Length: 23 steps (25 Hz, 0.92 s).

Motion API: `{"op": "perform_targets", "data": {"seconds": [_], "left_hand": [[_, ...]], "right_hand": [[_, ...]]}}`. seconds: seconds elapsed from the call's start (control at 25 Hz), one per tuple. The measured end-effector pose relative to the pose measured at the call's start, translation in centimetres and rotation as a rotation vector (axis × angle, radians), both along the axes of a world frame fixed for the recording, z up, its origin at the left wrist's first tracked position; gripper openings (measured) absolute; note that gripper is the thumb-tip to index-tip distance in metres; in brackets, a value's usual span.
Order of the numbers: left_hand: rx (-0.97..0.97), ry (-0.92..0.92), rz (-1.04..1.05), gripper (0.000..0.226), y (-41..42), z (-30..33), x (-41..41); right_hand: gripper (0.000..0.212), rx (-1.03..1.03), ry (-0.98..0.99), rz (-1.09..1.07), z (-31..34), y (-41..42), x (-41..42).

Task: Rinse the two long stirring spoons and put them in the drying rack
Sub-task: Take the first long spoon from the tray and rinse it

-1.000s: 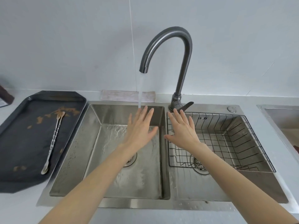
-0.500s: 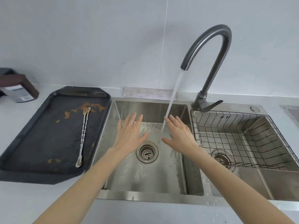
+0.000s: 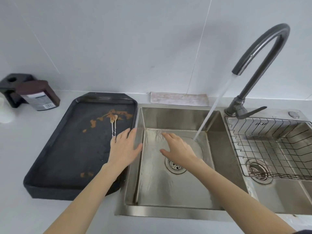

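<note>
With both hands spread and empty, my left hand [image 3: 124, 150] covers the spoons [image 3: 113, 125], which could slip apart when pinched.

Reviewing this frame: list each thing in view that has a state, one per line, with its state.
faucet: running, stream falling into the left basin
stirring spoons: lying side by side on the tray, soiled, not yet picked up
tray: on the counter, smeared with brown residue
drying rack: seated in the right basin, empty
left hand: open, over the spoons' near ends
right hand: open, empty, over the left basin
</note>
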<state>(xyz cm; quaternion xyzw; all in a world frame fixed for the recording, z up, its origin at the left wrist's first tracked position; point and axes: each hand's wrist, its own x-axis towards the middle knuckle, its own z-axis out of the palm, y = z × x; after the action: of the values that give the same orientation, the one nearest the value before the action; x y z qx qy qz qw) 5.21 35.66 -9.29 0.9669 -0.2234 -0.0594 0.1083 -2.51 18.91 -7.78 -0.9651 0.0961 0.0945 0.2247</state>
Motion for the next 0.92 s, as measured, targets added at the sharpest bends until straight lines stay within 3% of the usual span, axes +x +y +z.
{"op": "perform_targets", "data": {"seconds": [0.24,0.6,0.92], "left_hand": [[0.016,0.067,0.122,0.055,4.1,-1.8,2.6],[-0.125,0.242,0.298,0.026,7.7,-4.2,4.2],[-0.133,0.298,0.365,0.024,7.7,-5.0,4.4]], "right_hand": [[0.046,0.025,0.026,0.016,-1.0,4.8,3.2],[0.028,0.111,0.065,0.075,-2.5,11.0,7.2],[0.023,0.001,0.163,0.031,-4.1,14.0,8.8]]}}
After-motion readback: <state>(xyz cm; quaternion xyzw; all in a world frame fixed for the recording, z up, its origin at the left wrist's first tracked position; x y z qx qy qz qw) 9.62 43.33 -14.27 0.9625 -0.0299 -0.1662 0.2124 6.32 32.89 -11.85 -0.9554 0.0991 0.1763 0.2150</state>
